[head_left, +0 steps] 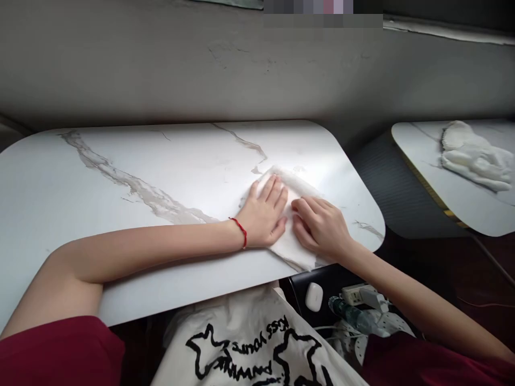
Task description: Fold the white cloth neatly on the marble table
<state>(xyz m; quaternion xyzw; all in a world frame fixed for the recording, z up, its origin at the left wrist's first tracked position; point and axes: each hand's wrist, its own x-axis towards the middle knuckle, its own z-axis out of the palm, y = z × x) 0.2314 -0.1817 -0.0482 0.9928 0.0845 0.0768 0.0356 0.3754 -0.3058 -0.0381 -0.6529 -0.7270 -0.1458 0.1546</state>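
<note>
A thin white cloth (pixel 290 247) lies on the white marble-patterned table (pixel 193 171), toward its right end, with one corner at the front edge. Flat on the cloth rests my left hand (pixel 265 212), its fingers stretched out and a red string bracelet (pixel 240 231) around the wrist. Just right of it, my right hand (pixel 321 225) is closed, with bent fingers and thumb gripping the cloth. The part of the cloth under both palms is hidden.
A second marble-patterned table (pixel 422 147) stands at the right, bearing a crumpled white cloth (pixel 477 155). Below the front edge are a white earbud case (pixel 314 297), a plastic bottle (pixel 354 316) and a power strip (pixel 354 294). A grey wall (pixel 161 69) rises behind.
</note>
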